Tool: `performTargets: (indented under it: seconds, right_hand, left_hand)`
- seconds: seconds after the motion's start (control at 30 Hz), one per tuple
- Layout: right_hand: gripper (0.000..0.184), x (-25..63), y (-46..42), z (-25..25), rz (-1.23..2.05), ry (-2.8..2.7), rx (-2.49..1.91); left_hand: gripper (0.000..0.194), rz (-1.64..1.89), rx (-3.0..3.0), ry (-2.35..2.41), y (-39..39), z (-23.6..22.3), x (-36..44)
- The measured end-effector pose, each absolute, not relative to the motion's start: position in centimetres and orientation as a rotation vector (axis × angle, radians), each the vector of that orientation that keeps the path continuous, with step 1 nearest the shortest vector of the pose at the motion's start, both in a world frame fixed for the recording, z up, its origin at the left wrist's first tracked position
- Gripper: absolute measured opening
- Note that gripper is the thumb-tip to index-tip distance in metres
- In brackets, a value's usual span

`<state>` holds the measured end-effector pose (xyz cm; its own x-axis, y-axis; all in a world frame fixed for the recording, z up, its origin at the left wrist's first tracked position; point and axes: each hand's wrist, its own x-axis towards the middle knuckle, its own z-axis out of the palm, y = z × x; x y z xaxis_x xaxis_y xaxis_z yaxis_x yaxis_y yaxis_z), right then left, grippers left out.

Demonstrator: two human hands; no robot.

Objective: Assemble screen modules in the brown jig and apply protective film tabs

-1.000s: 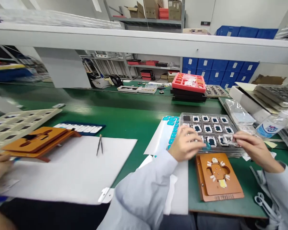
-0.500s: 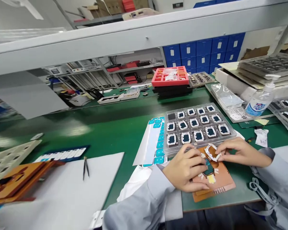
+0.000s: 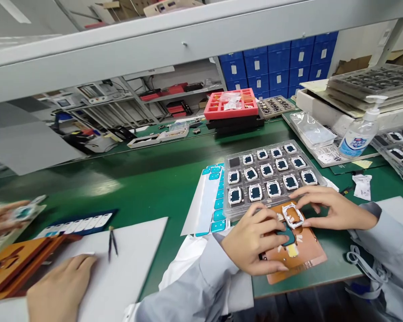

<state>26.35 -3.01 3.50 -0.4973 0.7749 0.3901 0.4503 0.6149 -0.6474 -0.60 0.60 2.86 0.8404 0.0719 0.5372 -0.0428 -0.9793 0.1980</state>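
My left hand [image 3: 251, 243] presses on a dark teal part [image 3: 286, 235] lying on an orange jig plate [image 3: 304, 252]. A white rectangular frame [image 3: 293, 215] sits on the plate's upper edge. My right hand [image 3: 332, 208] hovers beside it with fingers spread, its fingertips at or very near the frame. Just behind both hands lies a clear plastic tray [image 3: 272, 176] holding several white frames around dark blue parts, with one dark square at its far corner. A sheet of teal tabs [image 3: 211, 201] lies left of the tray.
A co-worker's hand [image 3: 62, 286] rests on a white sheet [image 3: 127, 264] beside tweezers [image 3: 111, 243]; another hand [image 3: 6, 217] holds a small part. A sanitizer bottle [image 3: 359, 134], stacked trays [image 3: 372, 82], and a red tray [image 3: 231, 103] stand beyond.
The white frame has left my right fingers and now rests on the orange plate. My right hand has opened. A co-worker's hand has come in at lower left.
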Motion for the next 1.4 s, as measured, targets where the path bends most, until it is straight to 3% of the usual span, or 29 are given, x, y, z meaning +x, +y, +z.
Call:
performTargets:
  seconds: [0.43,0.77,1.03,1.4]
  right_hand:
    - [0.022,26.2,-2.9,3.2,0.328,-2.254,-0.837]
    - [0.021,23.9,-4.0,3.0,0.215,-2.267,-0.667]
    - [0.022,23.6,-4.1,2.5,0.215,-2.262,-0.682]
    - [0.018,23.7,-4.1,2.7,0.362,-2.306,-0.745]
  left_hand:
    - [0.038,0.897,2.849,0.024,0.5,2.8,-0.4]
    - [0.039,1.324,2.858,0.288,0.3,3.2,-0.4]
    - [0.055,1.138,2.835,0.516,0.2,3.2,-0.3]
    - [0.047,0.930,2.809,0.511,-0.2,2.8,-0.2]
